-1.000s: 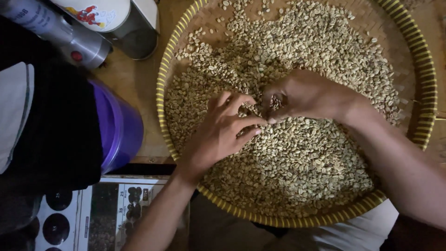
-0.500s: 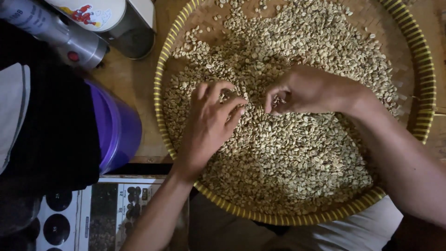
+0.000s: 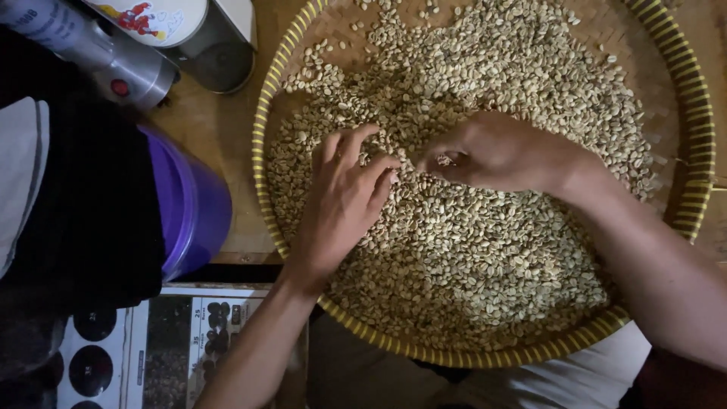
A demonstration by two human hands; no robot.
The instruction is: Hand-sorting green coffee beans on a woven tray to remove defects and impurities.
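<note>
A round woven tray (image 3: 693, 113) with a yellow-striped rim holds a thick layer of pale green beans (image 3: 485, 257). My left hand (image 3: 344, 201) lies flat on the beans near the tray's left-middle, fingers spread and pointing up. Close to its right, my right hand (image 3: 496, 151) hovers over the beans with the fingers curled inward, a few beans showing under the cupped palm. The two hands are a small gap apart. Bare woven bottom shows at the top left and far right of the tray.
A purple plastic container (image 3: 193, 204) stands left of the tray, partly under dark cloth (image 3: 83, 220). A metal cylinder (image 3: 98, 53) and a tin with a picture lid (image 3: 182, 23) sit at the top left. A printed chart with dark circles (image 3: 151, 348) lies at the bottom left.
My left hand has slid up and left across the beans and opened its fingers. My right hand has drawn slightly apart from it and stayed curled.
</note>
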